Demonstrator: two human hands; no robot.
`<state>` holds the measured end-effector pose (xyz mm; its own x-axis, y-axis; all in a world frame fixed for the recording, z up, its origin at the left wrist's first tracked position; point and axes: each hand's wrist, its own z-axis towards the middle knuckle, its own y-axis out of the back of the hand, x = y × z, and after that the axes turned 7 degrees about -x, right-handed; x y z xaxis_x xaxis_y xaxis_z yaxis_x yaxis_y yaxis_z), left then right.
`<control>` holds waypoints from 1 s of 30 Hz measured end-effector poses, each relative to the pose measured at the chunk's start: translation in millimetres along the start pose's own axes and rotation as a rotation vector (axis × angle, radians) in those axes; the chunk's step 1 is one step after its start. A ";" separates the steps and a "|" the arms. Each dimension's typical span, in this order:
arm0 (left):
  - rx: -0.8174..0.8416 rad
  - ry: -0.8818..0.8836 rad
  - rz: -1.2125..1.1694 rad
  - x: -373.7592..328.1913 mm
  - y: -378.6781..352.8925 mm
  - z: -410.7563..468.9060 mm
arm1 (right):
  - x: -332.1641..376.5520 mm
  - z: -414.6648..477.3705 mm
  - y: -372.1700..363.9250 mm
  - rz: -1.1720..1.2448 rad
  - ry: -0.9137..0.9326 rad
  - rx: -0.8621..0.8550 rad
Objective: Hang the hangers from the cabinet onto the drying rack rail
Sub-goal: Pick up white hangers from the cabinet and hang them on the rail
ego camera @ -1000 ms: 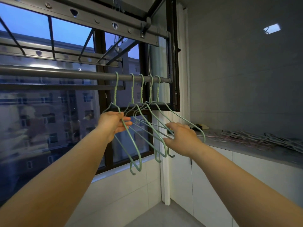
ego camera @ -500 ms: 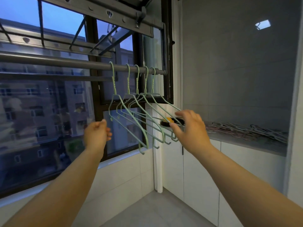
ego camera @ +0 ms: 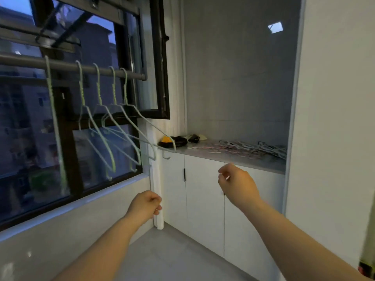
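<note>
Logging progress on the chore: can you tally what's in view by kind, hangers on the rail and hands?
Green hangers on the rail: 5
Hands (left hand, right hand), both empty: 2
Total: 7
Cabinet-top pile: too tangled to count.

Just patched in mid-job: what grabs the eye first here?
Five green hangers hang in a row on the rail at upper left. A tangled pile of more lies on the cabinet top at right. The left hand and right hand hover low, loosely curled, holding nothing.
</note>
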<state>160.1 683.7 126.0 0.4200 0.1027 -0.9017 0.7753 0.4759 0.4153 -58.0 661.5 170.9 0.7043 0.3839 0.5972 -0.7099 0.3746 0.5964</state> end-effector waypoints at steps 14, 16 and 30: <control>0.261 -0.134 0.094 -40.4 -227.0 40.6 | -203.1 45.5 53.0 -0.127 -0.317 0.064; 0.277 -0.136 0.111 -39.5 -246.5 49.2 | -218.0 52.0 52.0 -0.133 -0.336 0.076; 0.326 -0.162 0.260 -42.5 -400.5 219.7 | -332.2 187.0 -24.5 -0.144 -0.440 0.082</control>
<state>-64.6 296.9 24.4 0.6692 0.0318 -0.7424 0.7313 0.1491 0.6656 -273.6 367.0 58.2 0.7433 -0.0675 0.6656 -0.6148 0.3232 0.7194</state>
